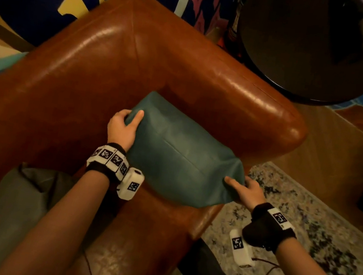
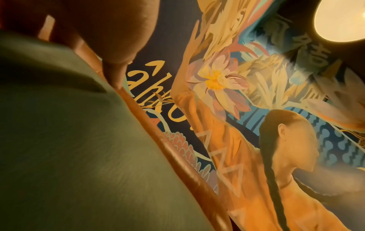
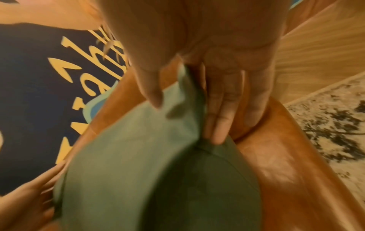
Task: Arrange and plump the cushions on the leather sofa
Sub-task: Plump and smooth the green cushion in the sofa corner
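Observation:
A teal cushion (image 1: 180,154) sits in the corner of the brown leather sofa (image 1: 95,70), by its right arm. My left hand (image 1: 123,125) grips the cushion's far left edge, thumb on top. My right hand (image 1: 242,190) pinches the near right corner, thumb over it and fingers beneath. In the right wrist view the thumb (image 3: 152,92) lies on the cushion (image 3: 126,171) and the fingers (image 3: 217,125) run under its corner. In the left wrist view the cushion (image 2: 69,148) fills the lower left beneath my hand (image 2: 110,40).
A grey cushion (image 1: 9,199) lies on the seat at lower left. A dark round side table (image 1: 311,46) stands past the sofa's right arm. A patterned rug (image 1: 304,230) covers the floor on the right. A painted mural wall (image 2: 247,109) rises behind the sofa.

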The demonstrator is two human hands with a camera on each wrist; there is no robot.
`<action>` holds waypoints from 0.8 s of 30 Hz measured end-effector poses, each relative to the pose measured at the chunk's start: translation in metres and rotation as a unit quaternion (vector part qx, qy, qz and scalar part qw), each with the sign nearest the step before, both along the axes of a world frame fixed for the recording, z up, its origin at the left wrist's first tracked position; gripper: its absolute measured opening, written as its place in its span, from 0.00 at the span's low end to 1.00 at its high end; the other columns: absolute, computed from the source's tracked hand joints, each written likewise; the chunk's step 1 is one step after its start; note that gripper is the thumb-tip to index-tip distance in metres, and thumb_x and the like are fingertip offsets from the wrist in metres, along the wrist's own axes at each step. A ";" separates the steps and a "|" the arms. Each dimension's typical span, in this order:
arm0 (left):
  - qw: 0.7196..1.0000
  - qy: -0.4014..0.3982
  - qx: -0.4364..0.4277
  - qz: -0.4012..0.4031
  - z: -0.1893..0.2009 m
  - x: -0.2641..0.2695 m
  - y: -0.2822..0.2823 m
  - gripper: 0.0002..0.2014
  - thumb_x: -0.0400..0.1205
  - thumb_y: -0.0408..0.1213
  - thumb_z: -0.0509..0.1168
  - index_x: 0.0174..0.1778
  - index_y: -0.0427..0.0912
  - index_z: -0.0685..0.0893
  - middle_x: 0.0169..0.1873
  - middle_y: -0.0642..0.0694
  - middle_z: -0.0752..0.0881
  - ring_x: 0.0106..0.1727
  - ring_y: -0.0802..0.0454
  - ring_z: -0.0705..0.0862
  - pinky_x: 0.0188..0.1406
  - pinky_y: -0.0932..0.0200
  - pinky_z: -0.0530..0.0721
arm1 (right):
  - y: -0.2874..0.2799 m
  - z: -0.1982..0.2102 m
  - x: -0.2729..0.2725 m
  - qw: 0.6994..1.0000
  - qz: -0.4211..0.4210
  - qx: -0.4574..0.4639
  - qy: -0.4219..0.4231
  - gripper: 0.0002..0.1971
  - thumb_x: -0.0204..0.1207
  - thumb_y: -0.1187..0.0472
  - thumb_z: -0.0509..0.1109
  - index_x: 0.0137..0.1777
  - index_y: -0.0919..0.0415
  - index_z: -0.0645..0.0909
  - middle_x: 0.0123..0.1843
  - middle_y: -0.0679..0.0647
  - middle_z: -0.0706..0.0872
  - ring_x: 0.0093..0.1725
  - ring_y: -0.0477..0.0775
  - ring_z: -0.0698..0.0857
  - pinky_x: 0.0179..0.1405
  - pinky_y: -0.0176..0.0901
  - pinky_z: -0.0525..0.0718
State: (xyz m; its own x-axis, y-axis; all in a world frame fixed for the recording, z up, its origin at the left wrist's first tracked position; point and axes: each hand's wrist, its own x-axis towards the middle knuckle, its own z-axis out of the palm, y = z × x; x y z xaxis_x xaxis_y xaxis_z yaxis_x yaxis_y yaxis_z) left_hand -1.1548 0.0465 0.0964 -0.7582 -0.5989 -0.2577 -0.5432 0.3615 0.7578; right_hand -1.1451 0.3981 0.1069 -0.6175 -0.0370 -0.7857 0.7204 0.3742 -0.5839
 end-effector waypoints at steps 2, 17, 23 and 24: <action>0.999 0.026 -0.022 0.005 0.009 -0.013 0.000 0.22 0.80 0.55 0.66 0.57 0.41 0.87 0.57 0.41 0.88 0.61 0.43 0.84 0.64 0.43 0.80 | 0.000 0.004 0.000 0.999 0.050 0.011 0.019 0.18 0.71 0.52 0.78 0.57 0.57 0.80 0.59 0.59 0.87 0.55 0.60 0.87 0.64 0.60 0.82; 0.989 -0.128 -0.017 -0.068 0.032 -0.043 -0.011 0.31 0.58 0.50 0.84 0.25 0.45 0.64 0.22 0.50 0.65 0.28 0.50 0.66 0.33 0.51 0.70 | 0.022 -0.019 -0.009 0.995 -0.094 0.041 0.016 0.08 0.77 0.64 0.72 0.48 0.69 0.79 0.24 0.59 0.83 0.09 0.47 0.76 0.08 0.33 0.73; 0.986 -0.158 -0.006 -0.042 0.037 -0.038 -0.022 0.46 0.53 0.50 0.87 0.65 0.35 0.78 0.58 0.42 0.83 0.62 0.45 0.81 0.66 0.46 0.80 | 0.022 -0.016 -0.011 0.990 -0.092 0.072 0.075 0.13 0.76 0.55 0.74 0.37 0.64 0.80 0.23 0.59 0.77 0.15 0.53 0.72 0.18 0.38 0.70; 0.991 -0.133 0.012 -0.016 0.040 -0.036 -0.025 0.44 0.54 0.48 0.87 0.65 0.39 0.77 0.54 0.46 0.82 0.60 0.48 0.81 0.66 0.47 0.80 | 0.022 -0.018 -0.012 0.989 -0.093 0.087 0.081 0.14 0.75 0.53 0.74 0.35 0.61 0.79 0.25 0.58 0.78 0.17 0.53 0.74 0.21 0.40 0.71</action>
State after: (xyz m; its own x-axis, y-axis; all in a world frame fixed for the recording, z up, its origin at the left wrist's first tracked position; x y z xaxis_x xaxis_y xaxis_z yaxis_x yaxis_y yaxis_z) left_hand -1.1904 0.0214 0.1367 -0.6798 -0.5666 -0.4657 -0.7138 0.3653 0.5975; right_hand -1.1568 0.4205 0.0885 -0.7192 0.2162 -0.6603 0.6885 0.3495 -0.6355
